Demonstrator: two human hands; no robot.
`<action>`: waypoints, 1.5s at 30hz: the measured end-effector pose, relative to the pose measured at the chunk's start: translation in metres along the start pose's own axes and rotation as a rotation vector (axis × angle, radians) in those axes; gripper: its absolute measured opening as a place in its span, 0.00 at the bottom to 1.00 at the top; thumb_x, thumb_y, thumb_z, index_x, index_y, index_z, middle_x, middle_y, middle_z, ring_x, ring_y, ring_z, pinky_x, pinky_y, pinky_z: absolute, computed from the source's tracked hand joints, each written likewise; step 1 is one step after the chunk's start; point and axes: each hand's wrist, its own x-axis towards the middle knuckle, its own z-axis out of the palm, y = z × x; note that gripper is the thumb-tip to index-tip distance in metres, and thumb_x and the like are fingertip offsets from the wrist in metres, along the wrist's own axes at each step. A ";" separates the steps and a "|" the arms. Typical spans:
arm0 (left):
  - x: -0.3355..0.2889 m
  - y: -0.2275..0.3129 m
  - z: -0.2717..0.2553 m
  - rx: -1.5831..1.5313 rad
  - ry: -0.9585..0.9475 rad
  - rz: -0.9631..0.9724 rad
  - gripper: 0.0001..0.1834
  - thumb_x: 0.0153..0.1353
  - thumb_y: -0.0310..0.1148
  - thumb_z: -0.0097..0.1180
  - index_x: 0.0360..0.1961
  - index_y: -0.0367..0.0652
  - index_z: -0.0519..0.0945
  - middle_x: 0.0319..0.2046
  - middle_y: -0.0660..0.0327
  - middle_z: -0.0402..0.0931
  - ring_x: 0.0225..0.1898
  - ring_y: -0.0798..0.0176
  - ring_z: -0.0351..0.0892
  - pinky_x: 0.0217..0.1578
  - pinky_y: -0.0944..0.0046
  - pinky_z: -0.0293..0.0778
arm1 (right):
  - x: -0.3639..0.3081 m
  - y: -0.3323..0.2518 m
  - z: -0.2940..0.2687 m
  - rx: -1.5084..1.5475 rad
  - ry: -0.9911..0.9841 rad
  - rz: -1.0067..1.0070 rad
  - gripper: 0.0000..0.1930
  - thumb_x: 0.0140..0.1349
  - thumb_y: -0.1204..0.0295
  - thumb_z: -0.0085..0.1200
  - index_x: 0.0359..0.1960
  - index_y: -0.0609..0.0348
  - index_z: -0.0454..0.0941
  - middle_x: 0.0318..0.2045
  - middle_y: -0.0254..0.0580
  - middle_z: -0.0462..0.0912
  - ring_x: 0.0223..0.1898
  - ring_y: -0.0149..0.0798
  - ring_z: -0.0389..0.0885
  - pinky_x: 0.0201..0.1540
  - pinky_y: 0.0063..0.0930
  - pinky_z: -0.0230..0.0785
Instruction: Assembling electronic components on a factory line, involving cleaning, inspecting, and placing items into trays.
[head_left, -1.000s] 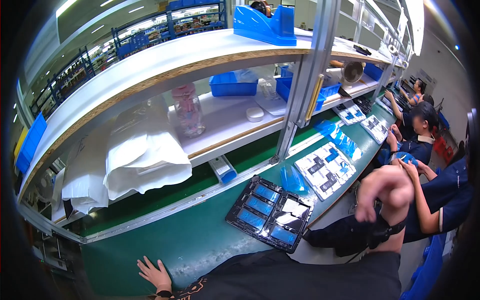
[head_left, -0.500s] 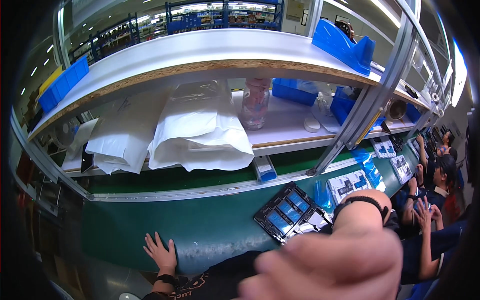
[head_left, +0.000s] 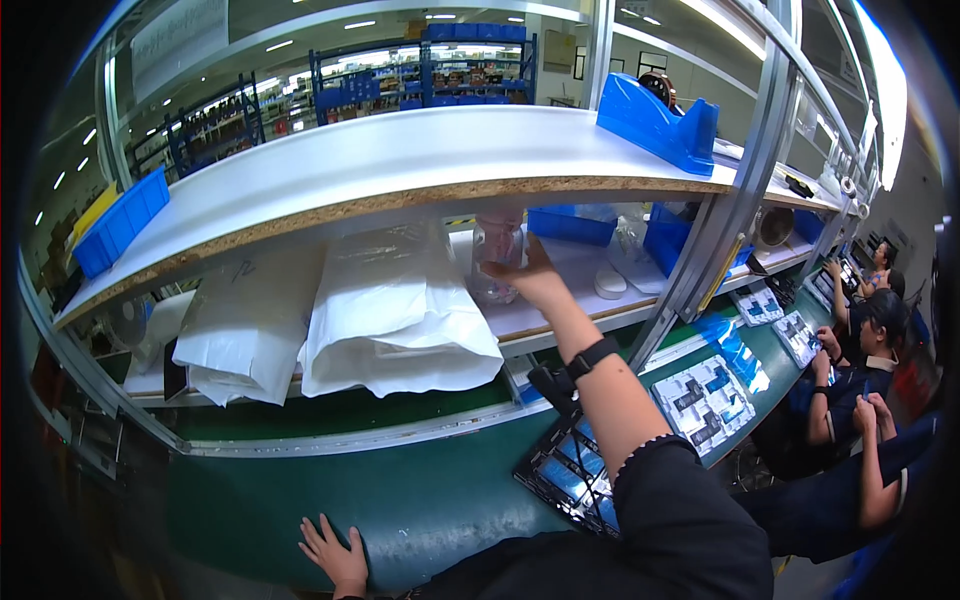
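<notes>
My right hand (head_left: pixel 525 275) reaches up to the lower shelf, its thumb across the front of a clear bottle (head_left: pixel 496 290) with pinkish contents and the other fingers at its right side. The fingers curve round the bottle, which stands upright; their tips are partly hidden behind it. My left hand (head_left: pixel 335 556) lies flat and spread on the green table (head_left: pixel 400 505), holding nothing. Beneath my right forearm is a black tray (head_left: pixel 545 470) with blue film-covered pieces, partly covered by the arm and a dark device hanging from its wrist strap.
White bags (head_left: pixel 400 340) hang over the shelf edge left of the bottle. A blue bin (head_left: pixel 570 226) and a white round object (head_left: pixel 609 285) sit to its right. The upper shelf board (head_left: pixel 400 195) runs above. White trays (head_left: pixel 700 405) and co-workers (head_left: pixel 880 340) are at the right.
My right hand has gone from close in front of the camera up and away to the bottle on the shelf. My left hand stays flat on the table. The view has tilted upward slightly.
</notes>
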 end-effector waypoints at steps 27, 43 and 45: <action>-0.042 0.258 -0.210 -0.693 -0.133 1.740 0.19 0.42 0.31 0.65 0.39 0.42 0.79 0.37 0.57 0.77 0.35 0.55 0.72 0.37 0.60 0.66 | -0.278 -0.110 -0.152 0.245 -0.636 -0.157 0.41 0.36 0.63 0.65 0.53 0.68 0.62 0.43 0.55 0.73 0.45 0.50 0.74 0.48 0.35 0.67; -0.046 0.262 -0.237 -0.558 -0.698 1.777 0.26 0.43 0.39 0.68 0.44 0.38 0.77 0.22 0.59 0.73 0.21 0.66 0.71 0.22 0.71 0.68 | -0.338 -0.149 -0.178 -0.098 -0.224 -0.194 0.34 0.37 0.66 0.65 0.48 0.67 0.67 0.42 0.51 0.75 0.42 0.48 0.76 0.45 0.34 0.68; -0.036 0.248 -0.238 -0.715 -0.885 1.560 0.22 0.46 0.35 0.67 0.39 0.34 0.76 0.26 0.57 0.78 0.23 0.70 0.76 0.25 0.73 0.71 | -0.348 -0.161 -0.175 -0.144 -0.234 -0.191 0.35 0.37 0.66 0.65 0.49 0.68 0.67 0.43 0.51 0.75 0.43 0.48 0.76 0.45 0.34 0.68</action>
